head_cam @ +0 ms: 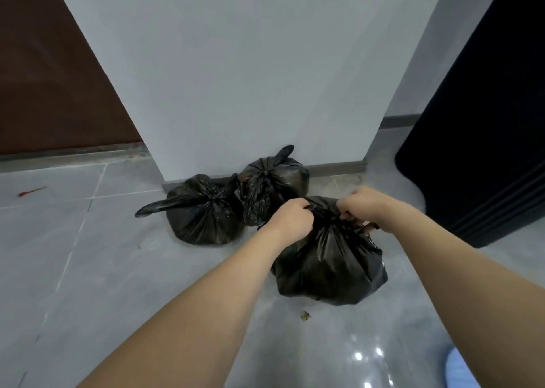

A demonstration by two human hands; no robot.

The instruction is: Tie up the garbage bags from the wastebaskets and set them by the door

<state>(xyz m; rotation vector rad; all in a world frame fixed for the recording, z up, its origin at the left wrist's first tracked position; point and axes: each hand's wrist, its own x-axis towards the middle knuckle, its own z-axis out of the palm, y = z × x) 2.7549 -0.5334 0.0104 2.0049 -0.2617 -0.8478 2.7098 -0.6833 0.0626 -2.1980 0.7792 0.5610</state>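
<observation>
Three soft black plastic garbage bags sit on the grey tile floor [88, 255]; our left hand [290, 219] and right hand [364, 203] pinch the nearest bag [330, 263] at its gathered neck, fingers curled. It looks light, slippery; we grip there.

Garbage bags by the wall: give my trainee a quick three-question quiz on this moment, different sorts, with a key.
1. True or false: both hands grip the top of the nearest bag.
2. How many black bags are on the floor?
3. What lies on the floor just in front of the nearest bag? A) a scrap of debris B) a broom C) a bottle

Key:
1. True: the left hand and right hand both clutch its gathered neck.
2. Three: the nearest, a left bag and a back bag against the wall.
3. A, the scrap.
</observation>
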